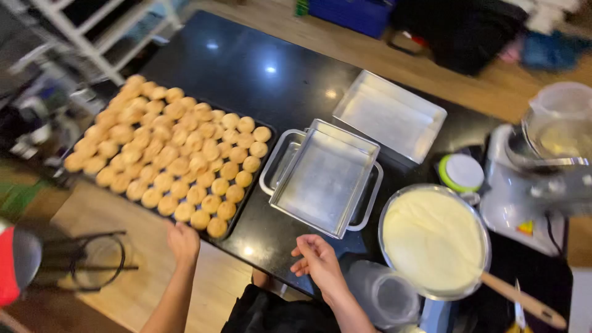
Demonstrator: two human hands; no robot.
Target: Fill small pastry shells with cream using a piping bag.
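- Golden-brown round puffs (172, 154) are packed in close rows on a dark rectangular baking tray (242, 213), which is set askew over the left edge of the black glossy table (246, 68); its long axis runs from the near edge up and away to the left.
- Left hand (183, 242) is seen at the tray's near corner, just below the nearest puffs; fingers are curled toward the tray rim, but whether the rim is actually gripped cannot be told.
- Right hand (317, 259) is held over the near edge of the table, fingers loosely spread and half open, nothing grasped; it lies just below the near corner of the stacked pans.
- Tray lies up and to the left of both hands; the left hand is plainly the nearer.
- Square silver metal pan (324, 179) is stacked crooked on a rounded silver pan (275, 163) at mid-table; both appear empty.
- Second empty square silver pan (390, 114) is set apart toward the far right edge.
- Round steel bowl (435, 240) of pale yellow cream is placed at the near right corner, a wooden handle (524, 301) projecting from it to the right.
- Clear plastic jar (385, 296) is seen just beside the bowl, near the right forearm.
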